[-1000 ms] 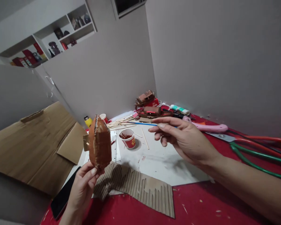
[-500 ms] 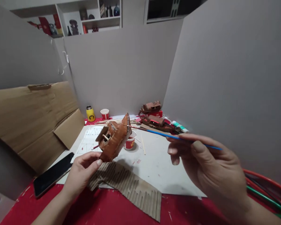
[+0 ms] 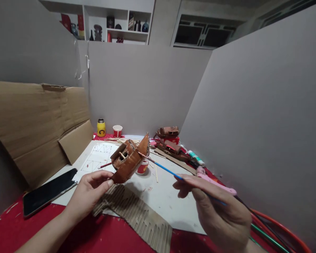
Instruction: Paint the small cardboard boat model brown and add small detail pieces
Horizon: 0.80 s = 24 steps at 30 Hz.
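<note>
Your left hand (image 3: 88, 191), lower left of centre, has its grip closed on the low end of the brown cardboard boat model (image 3: 129, 160). Thumb & fingertips pinch it; the hull is tilted w/ the pointed end up-right, held in the air above the table (image 3: 13, 228), mid-frame. Your right hand (image 3: 218, 214), lower right, has its grip closed round the thin blue paintbrush (image 3: 164, 169). The shaft runs up-left & the tip sits at the model's upper edge, looks to be touching.

Behind the model, partly hidden, a red paper cup (image 3: 142, 168) stands on the white sheet (image 3: 171, 196). A corrugated card strip (image 3: 139, 216) lies bottom centre, over the sheet's near edge, just below the left hand's fingers. A black phone (image 3: 46, 192) lies flat at left, by the sheet's left edge. A big cardboard panel (image 3: 34, 119) leans at the left of frame. At the back of the table, a yellow bottle (image 3: 101, 128) & a 2nd cup (image 3: 117, 130) stand side by side, w/ wooden sticks (image 3: 121, 140) just below-right of them. A pink cutter (image 3: 216, 184) lies just above the right hand.
</note>
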Available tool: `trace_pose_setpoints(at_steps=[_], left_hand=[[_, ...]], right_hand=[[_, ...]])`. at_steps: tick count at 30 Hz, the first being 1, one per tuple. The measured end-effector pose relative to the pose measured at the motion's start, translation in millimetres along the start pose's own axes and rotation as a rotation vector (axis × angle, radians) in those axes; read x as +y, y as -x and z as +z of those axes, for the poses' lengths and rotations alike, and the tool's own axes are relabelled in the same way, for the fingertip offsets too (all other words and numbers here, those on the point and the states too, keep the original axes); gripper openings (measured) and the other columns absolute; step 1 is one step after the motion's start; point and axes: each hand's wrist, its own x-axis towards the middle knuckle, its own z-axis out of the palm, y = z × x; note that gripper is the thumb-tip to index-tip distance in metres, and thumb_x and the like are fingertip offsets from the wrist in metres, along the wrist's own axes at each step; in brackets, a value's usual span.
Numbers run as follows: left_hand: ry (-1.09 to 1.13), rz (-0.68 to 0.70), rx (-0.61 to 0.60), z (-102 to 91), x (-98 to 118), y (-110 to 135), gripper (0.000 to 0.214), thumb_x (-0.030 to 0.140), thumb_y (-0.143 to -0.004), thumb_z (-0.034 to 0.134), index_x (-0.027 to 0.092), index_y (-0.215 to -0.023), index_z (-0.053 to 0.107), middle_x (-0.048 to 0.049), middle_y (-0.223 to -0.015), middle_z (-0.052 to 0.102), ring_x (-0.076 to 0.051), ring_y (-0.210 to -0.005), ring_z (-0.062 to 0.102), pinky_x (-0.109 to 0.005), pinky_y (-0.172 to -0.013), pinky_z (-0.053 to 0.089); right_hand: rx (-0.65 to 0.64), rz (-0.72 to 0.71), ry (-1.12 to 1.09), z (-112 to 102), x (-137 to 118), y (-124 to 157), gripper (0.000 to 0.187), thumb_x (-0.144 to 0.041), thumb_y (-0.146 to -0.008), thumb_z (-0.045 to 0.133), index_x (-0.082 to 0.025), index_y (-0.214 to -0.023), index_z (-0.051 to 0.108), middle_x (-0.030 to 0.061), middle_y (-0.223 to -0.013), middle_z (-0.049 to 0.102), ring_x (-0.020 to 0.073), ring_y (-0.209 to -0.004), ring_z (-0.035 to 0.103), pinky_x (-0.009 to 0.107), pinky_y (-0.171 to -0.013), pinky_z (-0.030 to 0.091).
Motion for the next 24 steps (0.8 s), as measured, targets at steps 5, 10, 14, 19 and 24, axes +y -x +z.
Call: trace_pose_setpoints(at_steps=[5,10,14,19,24], left_hand=[[0.013,-0.002,-0.007,0.3,1,0,0.023,0.036,-0.070,0.079,0.018,-0.084,0.078,-0.0051,-0.082,0.075,-0.018,-0.076,0.062,-0.027,-0.071,0.048],[0.036,0.007,-0.006,0.6,2,-1,0.022,0.035,-0.069,0.081,0.019,-0.083,0.079,-0.0049,-0.082,0.076,-0.018,-0.076,0.062,-0.026,-0.071,0.049],[0.157,-0.094,-0.037,-1.9,0,-2,0.021,0.033,-0.067,0.084,0.019,-0.082,0.078,-0.0040,-0.080,0.075,-0.016,-0.073,0.063,-0.025,-0.069,0.049],[0.412,-0.218,-0.152,-4.8,-1,-4,0.022,0.028,-0.068,0.086,0.019,-0.086,0.078,-0.0058,-0.090,0.077,-0.018,-0.082,0.068,-0.029,-0.079,0.053],[0.437,-0.263,-0.174,-3.5,1,-3,0.023,0.025,-0.068,0.086,0.014,-0.086,0.078,-0.0072,-0.090,0.074,-0.018,-0.083,0.067,-0.028,-0.079,0.055]], right_hand=[[-0.183,-0.065,0.020,2,0,8,0.045,-0.003,-0.090,0.056,-0.029,-0.124,0.067,0.0070,-0.107,0.076,0.0211,-0.086,0.073,0.033,-0.063,0.062],[-0.229,0.068,-0.141,9,-1,10,0.036,-0.010,-0.094,0.054,-0.029,-0.121,0.069,0.0080,-0.100,0.076,0.0185,-0.077,0.072,0.028,-0.057,0.061],[-0.027,0.329,-0.363,4,-1,1,0.019,-0.026,-0.095,0.060,-0.029,-0.106,0.076,0.0057,-0.081,0.077,0.0148,-0.062,0.069,0.024,-0.050,0.058],[0.214,0.479,-0.508,-8,8,-13,0.012,-0.034,-0.086,0.072,-0.028,-0.094,0.078,0.0060,-0.085,0.078,0.0154,-0.066,0.072,0.018,-0.044,0.054],[0.243,0.469,-0.528,-2,9,-20,0.013,-0.035,-0.085,0.073,-0.029,-0.094,0.078,0.0056,-0.089,0.077,0.0159,-0.067,0.071,0.020,-0.044,0.055]])
